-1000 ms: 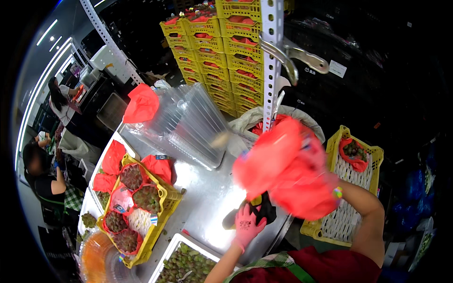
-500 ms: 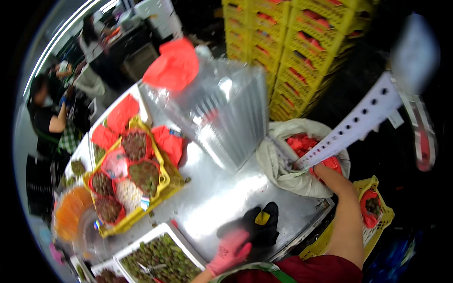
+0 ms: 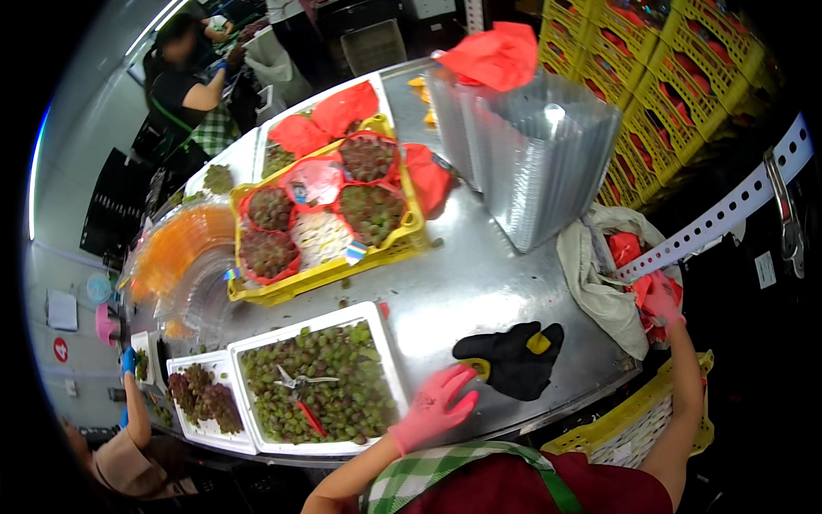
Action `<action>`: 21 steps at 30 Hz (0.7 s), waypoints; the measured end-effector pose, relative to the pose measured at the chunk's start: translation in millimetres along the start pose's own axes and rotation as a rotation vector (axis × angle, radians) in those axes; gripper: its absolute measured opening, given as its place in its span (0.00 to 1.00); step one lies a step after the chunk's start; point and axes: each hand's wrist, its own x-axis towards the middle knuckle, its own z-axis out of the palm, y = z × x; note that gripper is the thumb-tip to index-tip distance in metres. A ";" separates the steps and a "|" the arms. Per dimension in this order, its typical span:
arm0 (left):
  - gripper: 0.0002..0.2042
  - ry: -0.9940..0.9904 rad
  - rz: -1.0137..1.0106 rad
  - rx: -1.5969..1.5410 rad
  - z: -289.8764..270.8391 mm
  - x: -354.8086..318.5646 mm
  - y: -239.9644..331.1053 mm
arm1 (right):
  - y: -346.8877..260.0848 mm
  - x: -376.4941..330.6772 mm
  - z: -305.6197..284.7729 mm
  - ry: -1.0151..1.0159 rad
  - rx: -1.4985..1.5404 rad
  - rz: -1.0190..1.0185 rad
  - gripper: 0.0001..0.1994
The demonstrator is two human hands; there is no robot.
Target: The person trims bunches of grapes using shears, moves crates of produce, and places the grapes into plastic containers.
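At the left of the sheet-metal worktop [image 3: 462, 274], we are seeing glossy, rounded plastic shells [image 3: 193, 248] nesting together, some tinted orange. Nearer us, knobbly dark red grapes [image 3: 205, 401] are lying in a small, matte foam tray [image 3: 224, 363]. Behind, a lattice-sided yellow crate [image 3: 411, 236] is holding tight grape bunches [image 3: 370, 214] in red wrappings beside white netting [image 3: 318, 238]. A larger foam tray [image 3: 387, 364] is brimming with smooth, oval loose grapes [image 3: 342, 407], red-handled snips [image 3: 310, 418] resting on them. Our left hand [image 3: 432, 407], in pink knit, is lying loosely open with nothing in it, its fingertips beside limp black gloves [image 3: 522, 364] with yellow patches. Farther back, a ribbed stack of clear plastic boxes [image 3: 548, 163] is carrying a crumpled red bag [image 3: 497, 56]. At right, thin red bags [image 3: 625, 247] are filling a coarse woven sack [image 3: 591, 265]; our pink-gloved right hand [image 3: 661, 300] is dipping among them, and we are unable to tell its grip.
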 end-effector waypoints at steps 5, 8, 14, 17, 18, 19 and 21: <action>0.22 0.036 -0.040 -0.023 -26.1 -30.5 4.2 | 13.1 -26.2 -27.6 0.144 0.132 0.427 0.23; 0.20 0.079 -0.031 0.001 -42.2 -42.1 1.4 | -22.7 -20.6 -76.4 0.060 -0.335 0.590 0.25; 0.20 0.192 0.017 0.047 -73.1 -58.5 -10.3 | 29.8 8.6 -74.7 0.444 0.281 0.886 0.22; 0.19 0.237 -0.132 -0.030 -93.5 -74.8 -10.1 | -99.4 14.7 -82.3 0.907 1.208 0.808 0.13; 0.19 0.239 -0.196 -0.089 -99.8 -77.8 -10.0 | -156.6 6.1 -78.4 0.866 1.130 0.670 0.12; 0.20 0.260 -0.241 -0.101 -103.8 -83.4 -13.4 | -214.2 -2.3 -76.1 0.834 1.052 0.528 0.14; 0.20 0.290 -0.248 -0.103 -112.4 -85.7 -18.3 | -361.4 5.9 -59.8 0.698 1.381 0.611 0.06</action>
